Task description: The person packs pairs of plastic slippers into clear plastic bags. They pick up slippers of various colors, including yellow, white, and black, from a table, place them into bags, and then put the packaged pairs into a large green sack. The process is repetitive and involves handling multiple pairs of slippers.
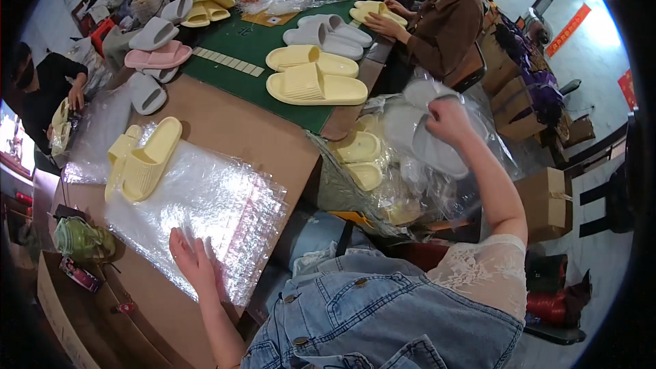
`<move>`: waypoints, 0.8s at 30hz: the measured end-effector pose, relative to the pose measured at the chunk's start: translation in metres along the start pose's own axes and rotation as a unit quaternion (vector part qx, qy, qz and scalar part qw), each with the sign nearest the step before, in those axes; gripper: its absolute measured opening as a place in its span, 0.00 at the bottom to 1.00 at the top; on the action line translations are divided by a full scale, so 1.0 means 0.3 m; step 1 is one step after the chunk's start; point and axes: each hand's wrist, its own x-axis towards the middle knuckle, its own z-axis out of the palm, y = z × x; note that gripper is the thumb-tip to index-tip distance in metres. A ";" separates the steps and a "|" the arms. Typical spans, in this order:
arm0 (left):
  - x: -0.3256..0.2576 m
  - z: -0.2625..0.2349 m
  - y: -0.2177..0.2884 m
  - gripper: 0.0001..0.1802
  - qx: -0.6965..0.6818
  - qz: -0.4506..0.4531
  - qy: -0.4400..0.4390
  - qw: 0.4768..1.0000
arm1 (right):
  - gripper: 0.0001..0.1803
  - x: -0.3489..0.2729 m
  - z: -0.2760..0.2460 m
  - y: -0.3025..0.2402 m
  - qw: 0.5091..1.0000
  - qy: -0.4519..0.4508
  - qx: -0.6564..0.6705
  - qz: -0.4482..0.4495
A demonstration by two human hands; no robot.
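Note:
My left hand [193,260] is open, fingers stretched out, at the near side of a stack of clear plastic bags [184,198] on the brown table. A pair of yellow slippers [154,164] lies across the stack's far left corner. Off the table's right edge, my right hand [451,121] is closed on a clear plastic bag with pale grey slippers [439,154] in it; the bag is slightly blurred. Below and beside it are more bagged slippers, among them a yellow pair [362,157].
Yellow slippers [318,89] and grey slippers [328,35] lie on the green mat [232,48]. Pink slippers [158,55] sit at the far left. Several other people work around the table, one holding yellow slippers [379,12]. A cardboard box [543,201] stands on the right.

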 end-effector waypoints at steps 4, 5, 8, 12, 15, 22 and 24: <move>-0.002 0.009 -0.028 0.32 0.013 0.004 -0.004 1.000 | 0.12 -0.090 0.167 0.053 0.989 -0.142 0.033 -0.027; 0.003 0.009 -0.031 0.32 0.016 0.007 -0.006 1.000 | 0.12 -0.093 0.232 0.053 0.986 -0.153 0.061 -0.038; -0.001 -0.004 -0.001 0.32 0.044 0.006 -0.006 0.999 | 0.12 -0.026 0.440 0.105 0.998 -0.056 0.026 -0.008; 0.008 -0.007 -0.028 0.32 0.059 0.011 -0.004 0.998 | 0.10 0.035 0.639 0.246 0.993 -0.029 0.110 0.037; 0.003 0.003 -0.008 0.32 0.032 0.004 -0.006 0.999 | 0.09 0.034 0.687 0.303 0.972 0.017 0.178 0.155; 0.007 0.005 -0.011 0.32 0.027 0.004 -0.008 1.000 | 0.16 -0.205 0.833 0.134 0.976 0.024 0.193 0.093; 0.007 0.007 -0.022 0.32 0.016 0.010 -0.011 1.000 | 0.18 -0.214 0.788 0.108 0.976 -0.062 0.180 0.101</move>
